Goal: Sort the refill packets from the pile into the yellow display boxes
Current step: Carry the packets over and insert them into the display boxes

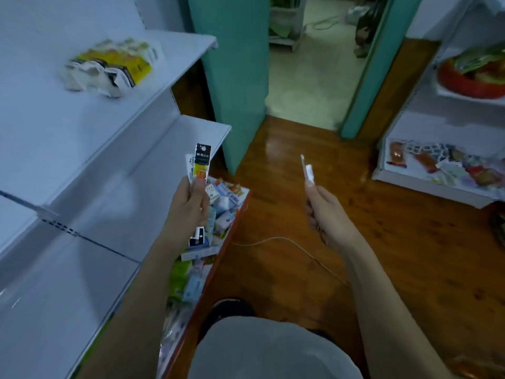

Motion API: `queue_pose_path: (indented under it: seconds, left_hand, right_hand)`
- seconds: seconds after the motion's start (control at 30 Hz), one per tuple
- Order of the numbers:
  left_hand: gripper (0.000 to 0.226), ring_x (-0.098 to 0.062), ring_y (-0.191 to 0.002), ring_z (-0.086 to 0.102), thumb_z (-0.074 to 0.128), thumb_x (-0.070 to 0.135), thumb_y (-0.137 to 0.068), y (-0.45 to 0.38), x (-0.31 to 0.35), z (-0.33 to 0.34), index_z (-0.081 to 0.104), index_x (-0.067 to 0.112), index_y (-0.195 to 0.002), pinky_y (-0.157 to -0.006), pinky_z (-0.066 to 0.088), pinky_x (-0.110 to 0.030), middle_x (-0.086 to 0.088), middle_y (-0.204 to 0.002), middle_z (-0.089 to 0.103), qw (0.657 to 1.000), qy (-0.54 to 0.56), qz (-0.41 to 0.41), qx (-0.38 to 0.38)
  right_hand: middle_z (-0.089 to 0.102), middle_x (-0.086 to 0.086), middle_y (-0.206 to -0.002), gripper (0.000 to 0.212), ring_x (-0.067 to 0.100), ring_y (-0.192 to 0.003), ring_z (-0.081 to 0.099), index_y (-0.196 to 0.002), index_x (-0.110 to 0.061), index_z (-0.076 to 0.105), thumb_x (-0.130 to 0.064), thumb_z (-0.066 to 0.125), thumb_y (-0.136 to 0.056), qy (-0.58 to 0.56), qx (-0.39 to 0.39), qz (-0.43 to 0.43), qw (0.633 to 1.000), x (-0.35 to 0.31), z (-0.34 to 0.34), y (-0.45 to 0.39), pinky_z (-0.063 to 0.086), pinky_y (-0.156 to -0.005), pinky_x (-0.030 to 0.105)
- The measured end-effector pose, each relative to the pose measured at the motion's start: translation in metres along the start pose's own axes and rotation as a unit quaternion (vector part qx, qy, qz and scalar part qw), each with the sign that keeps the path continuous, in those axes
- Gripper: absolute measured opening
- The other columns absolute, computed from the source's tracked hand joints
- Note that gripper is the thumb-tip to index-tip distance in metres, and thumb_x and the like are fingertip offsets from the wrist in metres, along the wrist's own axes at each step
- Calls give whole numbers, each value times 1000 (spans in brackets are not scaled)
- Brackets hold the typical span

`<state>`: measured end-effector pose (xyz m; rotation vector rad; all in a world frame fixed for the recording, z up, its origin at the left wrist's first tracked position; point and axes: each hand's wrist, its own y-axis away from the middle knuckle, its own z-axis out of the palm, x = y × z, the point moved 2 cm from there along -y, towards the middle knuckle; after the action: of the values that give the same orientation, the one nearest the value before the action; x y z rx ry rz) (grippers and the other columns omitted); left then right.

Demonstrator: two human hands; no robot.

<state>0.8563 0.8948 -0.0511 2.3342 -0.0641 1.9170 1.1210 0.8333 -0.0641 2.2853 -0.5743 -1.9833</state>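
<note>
My left hand [187, 206] grips a few long refill packets [200, 165], black and yellow, held upright over the bottom shelf. My right hand [325, 212] pinches another thin packet [307, 170], seen edge-on, above the wooden floor. The pile of packets [221, 206] lies on the lowest shelf just behind my left hand. The yellow display boxes [117, 67], with white and black flaps, stand on the upper white shelf [82, 119] at the far left, well away from both hands.
A white shelving unit [114, 192] fills the left side. A second shelf unit [442, 170] with mixed goods and a red basket [470, 80] stands at the right. Wooden floor with a white cable [276, 239] lies between, and a teal doorway [235, 77] is ahead.
</note>
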Motion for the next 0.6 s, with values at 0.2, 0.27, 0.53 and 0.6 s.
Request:
queue_pose_path:
  seconds: [0.2, 0.27, 0.53, 0.6]
  left_hand:
    - [30, -17, -50, 44, 35, 34, -109, -94, 23, -20, 49, 7, -109, -50, 39, -32, -1, -72, 50, 995, 23, 33, 87]
    - [27, -21, -52, 49, 35, 32, -109, -129, 29, -31, 50, 9, -107, -51, 43, -32, -4, -78, 56, 993, 35, 47, 105]
    - [29, -14, -44, 20, 32, 31, -109, -268, 81, -76, 52, 13, -100, -44, 16, -27, -3, -62, 31, 977, 161, 105, 92]
    - [20, -15, -44, 22, 35, 19, -102, -298, 95, -86, 51, 14, -92, -44, 18, -27, -3, -61, 34, 975, 175, 93, 102]
  right_hand:
    - [38, -2, -62, 33, 10, -51, 36, -80, -18, 44, -42, 57, -98, 37, 11, -36, 999, -59, 8, -116, 31, -51, 28]
    - [37, -5, -58, 33, 9, -47, 34, -77, -20, 44, -41, 55, -100, 13, 21, -32, 999, -75, 11, -156, 28, -49, 27]
    - [45, 0, -57, 41, 11, -45, 39, -69, -15, 50, -38, 48, -104, 67, 11, -117, 991, -182, 64, -286, 34, -46, 22]
    - [49, 2, -61, 36, 12, -49, 42, -76, -14, 58, -32, 47, -105, 43, -19, -136, 990, -210, 89, -313, 36, -49, 26]
